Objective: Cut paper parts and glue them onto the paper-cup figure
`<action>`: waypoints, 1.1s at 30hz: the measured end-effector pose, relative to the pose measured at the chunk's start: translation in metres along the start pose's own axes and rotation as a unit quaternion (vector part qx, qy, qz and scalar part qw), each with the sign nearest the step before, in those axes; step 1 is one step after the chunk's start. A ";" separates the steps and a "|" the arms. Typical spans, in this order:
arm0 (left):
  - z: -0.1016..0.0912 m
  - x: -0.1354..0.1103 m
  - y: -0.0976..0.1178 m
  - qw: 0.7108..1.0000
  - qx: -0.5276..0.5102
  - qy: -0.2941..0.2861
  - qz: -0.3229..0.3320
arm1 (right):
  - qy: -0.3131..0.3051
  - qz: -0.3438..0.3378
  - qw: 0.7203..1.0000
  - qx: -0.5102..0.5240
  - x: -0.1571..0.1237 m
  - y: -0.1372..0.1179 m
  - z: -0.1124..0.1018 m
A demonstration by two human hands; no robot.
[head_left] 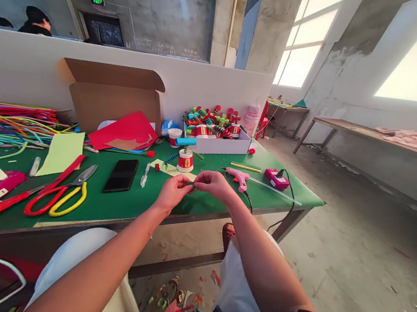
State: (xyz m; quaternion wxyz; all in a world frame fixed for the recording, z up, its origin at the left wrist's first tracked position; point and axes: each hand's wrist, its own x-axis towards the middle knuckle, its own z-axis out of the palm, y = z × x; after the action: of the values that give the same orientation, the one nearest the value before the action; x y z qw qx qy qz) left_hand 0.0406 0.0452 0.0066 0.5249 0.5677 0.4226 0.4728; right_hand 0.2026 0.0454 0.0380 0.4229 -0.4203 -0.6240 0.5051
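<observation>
My left hand (pixel 172 192) and my right hand (pixel 214 183) meet over the front of the green table (pixel 159 203). Their fingertips pinch a small dark green piece (pixel 193 184) between them; its kind is too small and covered to make out. Just behind stands a red and white paper cup figure (pixel 185 162), upside down, with coiled paper arms and a blue paper roll (pixel 186 142) on top. Beneath it lies a pale yellow-green paper piece (pixel 166 167). To the right of my right hand rests a pink hot glue gun (pixel 239 177).
A white box (pixel 223 146) full of similar figures stands behind. Leftward lie a black phone (pixel 121 175), scissors (pixel 67 192), red paper (pixel 127 132) and many coloured pipe cleaners (pixel 12 127). A pink power socket (pixel 276 179) with a cable sits at right. Scraps litter the floor.
</observation>
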 end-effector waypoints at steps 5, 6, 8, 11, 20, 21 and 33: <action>-0.008 0.004 0.006 1.000 -0.021 0.015 0.010 | 0.026 0.031 0.998 0.041 0.002 -0.003 0.002; -0.009 0.004 0.008 1.000 -0.023 0.020 0.007 | 0.028 0.040 0.998 0.044 0.002 -0.003 0.002; -0.009 0.003 0.009 0.999 -0.031 0.027 0.004 | 0.026 0.047 0.998 0.040 0.002 -0.003 0.003; -0.008 0.003 0.008 0.999 -0.036 0.028 0.011 | 0.016 0.037 0.999 0.026 0.004 -0.001 0.008; -0.016 0.001 0.012 0.978 0.140 0.051 0.147 | 0.066 0.092 0.989 0.093 0.005 0.001 0.011; -0.017 -0.001 0.015 0.959 0.195 0.042 0.202 | 0.077 0.112 0.983 0.125 0.005 0.001 0.011; -0.019 -0.005 0.016 0.792 0.471 0.024 0.388 | 0.010 0.230 0.943 0.239 0.004 -0.004 0.025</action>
State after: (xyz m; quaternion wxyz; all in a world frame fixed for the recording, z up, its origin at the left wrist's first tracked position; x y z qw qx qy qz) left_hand 0.0206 0.0428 0.0225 -0.0451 0.8493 0.3497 0.3929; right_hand 0.1771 0.0415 0.0389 0.3894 -0.4438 -0.3670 0.7188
